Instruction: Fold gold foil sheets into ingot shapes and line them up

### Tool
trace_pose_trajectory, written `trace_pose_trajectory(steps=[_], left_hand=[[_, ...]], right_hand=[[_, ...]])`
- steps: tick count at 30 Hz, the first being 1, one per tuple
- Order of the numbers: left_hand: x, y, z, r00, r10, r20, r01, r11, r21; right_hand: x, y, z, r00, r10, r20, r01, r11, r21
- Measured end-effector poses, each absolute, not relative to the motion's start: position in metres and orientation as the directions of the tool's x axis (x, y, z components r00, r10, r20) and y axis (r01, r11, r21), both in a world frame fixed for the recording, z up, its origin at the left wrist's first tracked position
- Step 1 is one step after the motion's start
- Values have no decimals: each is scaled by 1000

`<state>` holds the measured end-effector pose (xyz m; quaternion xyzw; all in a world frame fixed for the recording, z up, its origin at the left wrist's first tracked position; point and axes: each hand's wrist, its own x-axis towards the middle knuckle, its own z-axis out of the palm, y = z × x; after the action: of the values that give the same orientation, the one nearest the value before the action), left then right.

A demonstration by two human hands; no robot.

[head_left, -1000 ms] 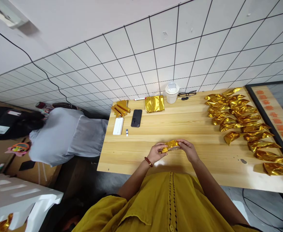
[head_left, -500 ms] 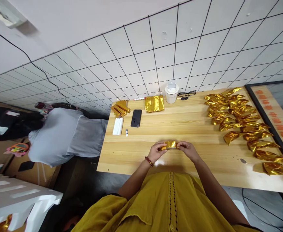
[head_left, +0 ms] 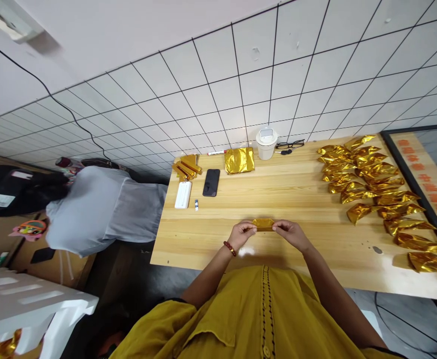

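Both my hands pinch a small folded piece of gold foil paper (head_left: 263, 224) just above the wooden table (head_left: 308, 249), near its front edge. My left hand (head_left: 241, 233), with a red bead bracelet at the wrist, grips the left end. My right hand (head_left: 292, 233) grips the right end. The fingers of both are closed on the foil. At the far right, several finished gold foil folds (head_left: 371, 184) lie in rows. A stack of flat gold foil sheets (head_left: 239, 160) lies at the back of the table.
A black phone (head_left: 211, 182), a white power bank (head_left: 183, 194) and a small glue stick (head_left: 196, 204) lie at the back left, next to folded gold strips (head_left: 186, 167). A white cup (head_left: 266, 142) and glasses (head_left: 289, 145) stand by the tiled wall. Another person in grey (head_left: 98, 209) sits left.
The foil piece has been pressed flatter and narrower between my hands, and it now sits level. My hands have stayed in the same place.
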<state>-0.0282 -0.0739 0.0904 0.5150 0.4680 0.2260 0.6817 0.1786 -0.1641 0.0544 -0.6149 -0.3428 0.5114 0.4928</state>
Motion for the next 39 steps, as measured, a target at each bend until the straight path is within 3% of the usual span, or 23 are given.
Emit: trace_pose_trajectory(steps=[8, 12, 19, 22, 28, 39], left_hand=[[-28, -69, 79, 357, 773, -525, 113, 522, 846], [-32, -69, 80, 404, 742, -535, 111, 541, 834], [-36, -71, 91, 575, 763, -297, 83, 307, 948], [-35, -72, 88, 595, 747, -297, 125, 279, 952], [-31, -73, 71, 423, 763, -489, 160, 469, 869], [-29, -72, 73, 411, 750, -518, 132, 513, 848]], right_hand=[[171, -161, 51, 250, 898, -361, -242, -303, -922], [172, -162, 50, 229, 858, -460, -302, -386, -872], [176, -164, 50, 170, 779, -603, -451, -483, -751], [177, -166, 51, 110, 755, -647, -491, -524, -695], [175, -166, 57, 66, 784, -617, -477, -518, -710], [168, -162, 51, 163, 771, -615, -415, -512, -752]])
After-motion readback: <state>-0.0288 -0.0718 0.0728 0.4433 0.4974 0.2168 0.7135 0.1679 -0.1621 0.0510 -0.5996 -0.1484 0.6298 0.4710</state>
